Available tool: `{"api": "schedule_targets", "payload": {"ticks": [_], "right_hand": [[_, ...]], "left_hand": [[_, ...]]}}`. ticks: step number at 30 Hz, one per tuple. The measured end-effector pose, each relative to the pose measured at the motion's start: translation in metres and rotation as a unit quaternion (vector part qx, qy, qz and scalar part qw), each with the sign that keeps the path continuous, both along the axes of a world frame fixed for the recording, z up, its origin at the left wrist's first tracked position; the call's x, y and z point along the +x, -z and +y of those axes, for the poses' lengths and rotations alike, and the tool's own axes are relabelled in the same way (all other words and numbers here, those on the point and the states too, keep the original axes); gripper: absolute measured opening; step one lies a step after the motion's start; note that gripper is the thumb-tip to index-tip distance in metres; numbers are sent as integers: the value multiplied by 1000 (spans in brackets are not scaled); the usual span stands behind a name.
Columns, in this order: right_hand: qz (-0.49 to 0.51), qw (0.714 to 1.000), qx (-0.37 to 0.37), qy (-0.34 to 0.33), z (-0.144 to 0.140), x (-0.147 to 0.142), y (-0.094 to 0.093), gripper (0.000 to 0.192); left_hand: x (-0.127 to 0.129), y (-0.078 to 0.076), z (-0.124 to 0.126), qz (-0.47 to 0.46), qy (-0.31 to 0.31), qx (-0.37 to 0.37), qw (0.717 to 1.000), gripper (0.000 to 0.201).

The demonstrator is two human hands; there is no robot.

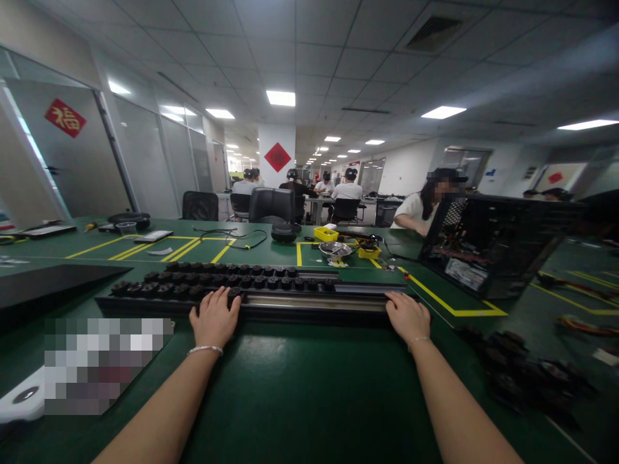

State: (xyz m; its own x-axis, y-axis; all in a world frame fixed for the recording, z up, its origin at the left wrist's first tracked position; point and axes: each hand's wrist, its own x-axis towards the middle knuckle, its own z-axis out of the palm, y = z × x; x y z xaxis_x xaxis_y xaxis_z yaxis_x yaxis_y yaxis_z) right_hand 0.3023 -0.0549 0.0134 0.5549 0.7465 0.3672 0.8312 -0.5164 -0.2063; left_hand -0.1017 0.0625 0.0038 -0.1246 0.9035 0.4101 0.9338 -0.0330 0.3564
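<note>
Across the green table lies a long black rail (314, 308) with a pale metal strip along its channel. Small round black parts (167, 290) stand in rows on its left side and on the parallel rails (309, 277) behind it. My left hand (216, 317) lies over the near rail with its fingers spread, beside a round black part (235, 294) near the index finger. At the rail's right end, my right hand (409, 316) has its fingers bent over the edge; its thumb is hidden. Silvery bracelets circle both wrists.
An opened computer case (483, 245) stands at right, near another person (411, 209). Black parts (527, 370) are heaped at the right front. A white object (24, 393), partly blurred out, lies at left. Beyond the rails are a metal bowl (334, 250), yellow bins (325, 234) and cables (251, 240).
</note>
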Motion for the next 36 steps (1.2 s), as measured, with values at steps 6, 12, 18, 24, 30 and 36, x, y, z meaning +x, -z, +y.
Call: {"api": "schedule_targets", "payload": {"ticks": [6,12,18,24,30,36], "right_hand": [[4,1000,-4,-4,0,0,-1,44],[9,1000,-12,-9,0,2,-1,46],[16,1000,-17,-8,1,3,-1,46],[17,1000,-14,-8,0,1,-2,46],[10,1000,-8,-3,1,1,0,45],[3,1000,-7,-1,1,3,1,44]], "left_hand": [[0,-1,0,2,-2,-7,1000,49],[0,-2,-1,3,1,-9,1000,49],[-1,-2,-1,2,3,-12,1000,48],[-1,-1,-1,9,5,-4,1000,48],[0,-1,-2,14,2,-2,1000,46],[-1,-1,-1,17,4,0,1000,46]]}}
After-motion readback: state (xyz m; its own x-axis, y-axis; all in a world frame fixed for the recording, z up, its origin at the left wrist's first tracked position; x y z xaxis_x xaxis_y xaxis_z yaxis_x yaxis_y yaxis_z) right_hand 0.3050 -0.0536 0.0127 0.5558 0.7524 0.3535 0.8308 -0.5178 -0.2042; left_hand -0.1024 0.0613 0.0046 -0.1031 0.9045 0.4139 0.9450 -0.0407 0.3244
